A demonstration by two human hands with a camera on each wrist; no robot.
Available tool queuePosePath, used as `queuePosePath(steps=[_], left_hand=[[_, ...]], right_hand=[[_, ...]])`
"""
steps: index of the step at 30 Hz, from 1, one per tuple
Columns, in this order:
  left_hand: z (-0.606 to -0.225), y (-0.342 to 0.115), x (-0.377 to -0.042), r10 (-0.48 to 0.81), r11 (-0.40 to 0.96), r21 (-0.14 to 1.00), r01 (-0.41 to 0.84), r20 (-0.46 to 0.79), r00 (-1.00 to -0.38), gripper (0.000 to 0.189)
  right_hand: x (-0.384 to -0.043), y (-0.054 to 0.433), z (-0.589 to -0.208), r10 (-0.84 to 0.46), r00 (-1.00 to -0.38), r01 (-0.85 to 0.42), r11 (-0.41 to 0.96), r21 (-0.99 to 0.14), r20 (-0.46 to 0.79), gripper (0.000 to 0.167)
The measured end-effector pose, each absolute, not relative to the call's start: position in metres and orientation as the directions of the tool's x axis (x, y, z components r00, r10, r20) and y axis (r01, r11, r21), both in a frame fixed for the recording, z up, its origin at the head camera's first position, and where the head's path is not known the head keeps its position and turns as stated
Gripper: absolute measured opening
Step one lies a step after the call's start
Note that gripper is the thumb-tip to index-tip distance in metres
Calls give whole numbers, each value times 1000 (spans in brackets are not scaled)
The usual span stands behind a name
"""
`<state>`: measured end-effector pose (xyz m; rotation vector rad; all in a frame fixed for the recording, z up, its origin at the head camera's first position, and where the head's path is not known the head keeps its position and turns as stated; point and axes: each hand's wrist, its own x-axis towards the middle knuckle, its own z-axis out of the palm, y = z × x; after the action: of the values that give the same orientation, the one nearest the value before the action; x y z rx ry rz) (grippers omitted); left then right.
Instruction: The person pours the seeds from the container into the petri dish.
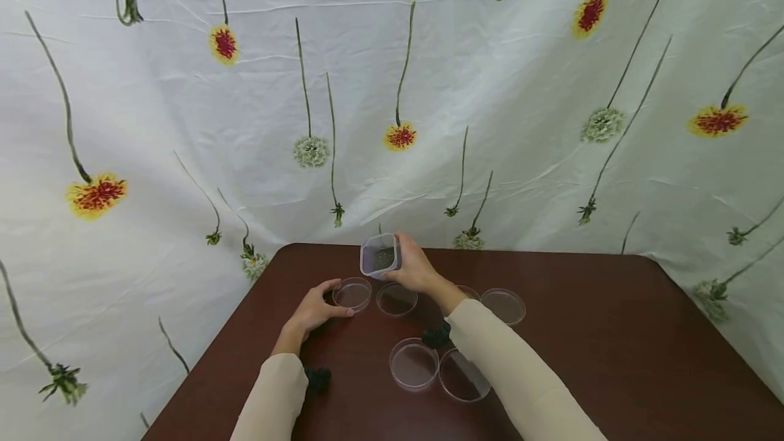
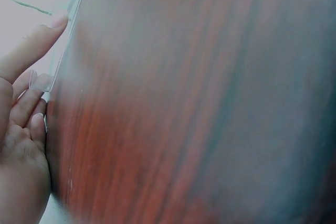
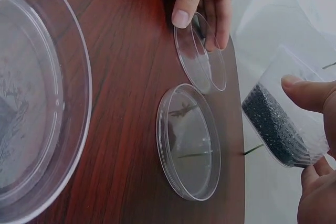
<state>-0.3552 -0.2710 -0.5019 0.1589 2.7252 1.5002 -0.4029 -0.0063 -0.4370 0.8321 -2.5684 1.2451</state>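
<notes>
My right hand [image 1: 415, 267] grips a clear square plastic tub [image 3: 278, 74], tilted and raised over the table's far edge. Dark fine granules [image 3: 270, 121] lie inside it, heaped toward one side. At the far left part of the table, my left hand [image 1: 310, 309] holds a clear petri dish [image 1: 352, 295] by its rim, thumb on the near side and fingers on the far side. Just right of that dish, below the tub, lies a second petri dish [image 3: 191, 142], showing no granules in the right wrist view.
Two more petri dishes, a left one [image 1: 414, 364] and a right one [image 1: 463, 376], lie side by side nearer me. Beyond my right forearm is another dish [image 1: 503, 307], with one partly hidden beside it. A flower-printed white cloth [image 1: 392, 87] hangs behind the brown table [image 1: 588, 332].
</notes>
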Motion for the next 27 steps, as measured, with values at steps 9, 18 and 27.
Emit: queuePosePath(steps=[9, 18, 27], left_hand=[[-503, -266, -359, 106, 522, 850, 77, 25, -994, 89], [-501, -267, -357, 100, 534, 844, 56, 2, -995, 90], [-501, -271, -358, 109, 532, 844, 63, 6, -994, 90]], right_hand=[[-409, -13, -441, -431, -809, -586, 545, -600, 399, 91], [-411, -25, -445, -472, -798, -603, 621, -501, 375, 92], [-411, -32, -445, -478, -791, -611, 651, -452, 381, 88]])
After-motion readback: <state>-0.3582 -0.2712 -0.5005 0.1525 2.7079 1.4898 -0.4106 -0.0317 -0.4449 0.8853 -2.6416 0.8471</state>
